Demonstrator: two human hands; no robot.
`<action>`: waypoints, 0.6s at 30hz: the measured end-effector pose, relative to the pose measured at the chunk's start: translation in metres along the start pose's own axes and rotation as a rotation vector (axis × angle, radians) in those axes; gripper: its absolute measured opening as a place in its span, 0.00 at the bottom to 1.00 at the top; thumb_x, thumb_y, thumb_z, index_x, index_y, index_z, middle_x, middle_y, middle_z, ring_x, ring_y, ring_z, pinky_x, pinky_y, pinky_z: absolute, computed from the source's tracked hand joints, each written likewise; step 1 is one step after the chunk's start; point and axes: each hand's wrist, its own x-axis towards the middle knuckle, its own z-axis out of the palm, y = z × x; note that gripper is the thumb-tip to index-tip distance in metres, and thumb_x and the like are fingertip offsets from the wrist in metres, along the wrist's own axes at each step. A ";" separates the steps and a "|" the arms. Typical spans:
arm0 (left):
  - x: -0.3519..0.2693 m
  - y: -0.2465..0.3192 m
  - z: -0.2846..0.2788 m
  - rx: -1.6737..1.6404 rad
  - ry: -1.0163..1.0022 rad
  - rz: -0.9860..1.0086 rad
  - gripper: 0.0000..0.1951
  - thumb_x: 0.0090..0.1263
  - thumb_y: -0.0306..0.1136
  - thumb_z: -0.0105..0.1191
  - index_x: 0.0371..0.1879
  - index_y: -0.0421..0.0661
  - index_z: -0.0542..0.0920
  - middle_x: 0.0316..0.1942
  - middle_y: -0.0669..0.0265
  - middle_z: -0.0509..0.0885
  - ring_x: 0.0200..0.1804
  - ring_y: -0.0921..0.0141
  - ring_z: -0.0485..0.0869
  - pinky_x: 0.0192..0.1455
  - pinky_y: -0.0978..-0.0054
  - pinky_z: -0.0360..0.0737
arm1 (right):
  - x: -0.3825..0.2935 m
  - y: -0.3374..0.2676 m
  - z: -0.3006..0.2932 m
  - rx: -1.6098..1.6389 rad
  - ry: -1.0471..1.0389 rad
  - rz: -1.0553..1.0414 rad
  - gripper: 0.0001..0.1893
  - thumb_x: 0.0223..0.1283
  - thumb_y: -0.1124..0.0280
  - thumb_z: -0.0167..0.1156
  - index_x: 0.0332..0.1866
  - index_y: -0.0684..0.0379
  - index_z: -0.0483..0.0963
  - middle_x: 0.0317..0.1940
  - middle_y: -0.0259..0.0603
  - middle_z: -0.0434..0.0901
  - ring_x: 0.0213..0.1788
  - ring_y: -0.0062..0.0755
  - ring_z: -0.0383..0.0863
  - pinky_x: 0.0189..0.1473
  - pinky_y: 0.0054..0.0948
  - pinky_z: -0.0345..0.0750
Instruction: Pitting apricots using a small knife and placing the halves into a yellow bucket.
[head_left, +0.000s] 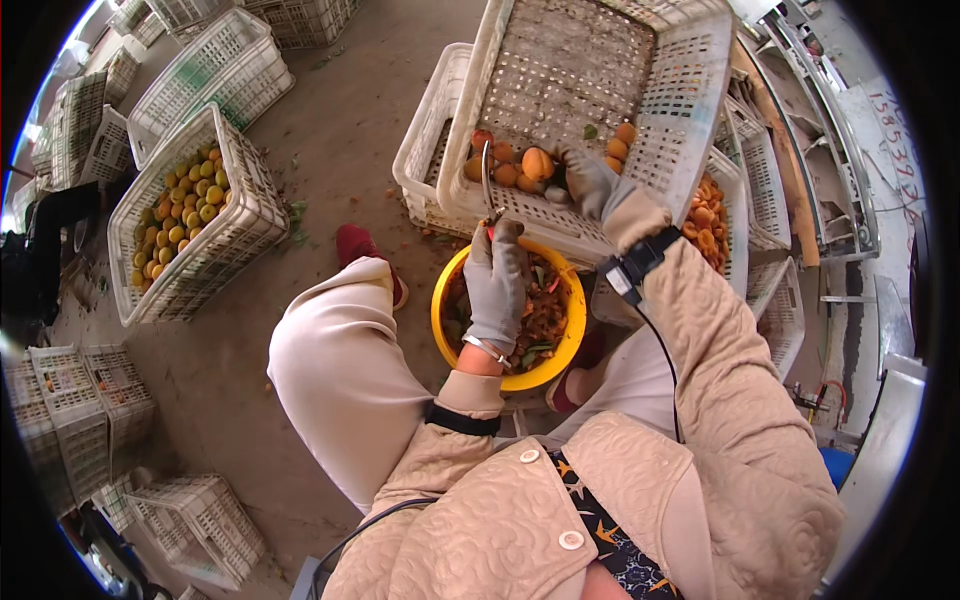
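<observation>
My left hand (496, 289), in a grey glove, is closed on a tool with a thin curved metal blade (489, 176) and a red part at its base. It is above a yellow bucket (576, 330) of fruit scraps and green leaves. My right hand (592, 180), also gloved, reaches into the low end of a tilted white plastic crate (694, 75). Right beside its fingers lies an orange apricot (538, 163); whether the fingers grip anything is hidden. More apricots (505, 175) lie along the crate's lower side, some beyond the hand, near a small leaf (590, 132).
At left stands a crate of whole yellow-orange apricots (184, 210), with stacked crates (217, 67) behind it. Right of the tilted crate is a crate of orange fruit pieces (705, 217). More crates (199, 521) stand at lower left. A cable runs along my right sleeve.
</observation>
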 end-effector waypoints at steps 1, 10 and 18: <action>-0.003 0.002 0.002 -0.003 -0.013 -0.001 0.18 0.80 0.49 0.46 0.42 0.44 0.77 0.19 0.78 0.68 0.18 0.84 0.63 0.20 0.84 0.61 | -0.027 0.000 0.004 0.151 0.003 0.014 0.16 0.72 0.52 0.54 0.43 0.54 0.77 0.26 0.36 0.77 0.15 0.24 0.66 0.18 0.22 0.63; -0.028 -0.012 0.013 0.337 -0.260 0.140 0.21 0.79 0.47 0.50 0.43 0.36 0.80 0.27 0.71 0.80 0.30 0.79 0.73 0.34 0.78 0.73 | -0.147 0.057 0.055 0.486 0.094 -0.198 0.21 0.71 0.45 0.54 0.49 0.53 0.76 0.30 0.31 0.78 0.21 0.22 0.73 0.20 0.20 0.71; -0.036 -0.004 0.022 0.470 -0.282 0.222 0.20 0.79 0.44 0.50 0.44 0.35 0.80 0.24 0.65 0.81 0.29 0.77 0.76 0.34 0.75 0.75 | -0.132 0.088 0.037 0.462 0.153 -0.195 0.16 0.70 0.46 0.55 0.41 0.49 0.75 0.28 0.28 0.78 0.21 0.16 0.74 0.23 0.17 0.73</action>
